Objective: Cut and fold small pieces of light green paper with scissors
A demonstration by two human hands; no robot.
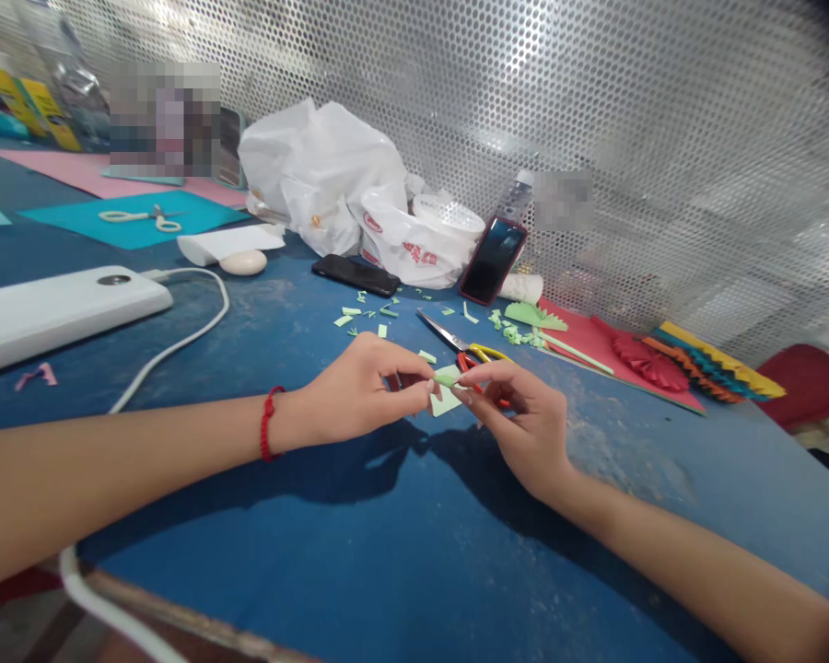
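Over the middle of the blue table (pixel 414 552), my left hand (pixel 366 387) and my right hand (pixel 525 419) pinch a small green paper piece (pixel 445 378) between them, one at each end. Under the fingertips lies a pale green paper square (pixel 445 401). Scissors with red and yellow handles (pixel 449 333) lie open just behind my right hand, partly hidden by it. Green paper scraps (pixel 349 315) are scattered beyond my hands.
A black phone (pixel 356 274), a propped phone (pixel 494 261) and white plastic bags (pixel 332 175) stand behind. Left are a white power bank (pixel 69 308) with its cable (pixel 180 345) and scissors on blue paper (pixel 83 216). Right are red paper (pixel 594 341) and folded paper strips (pixel 718 364).
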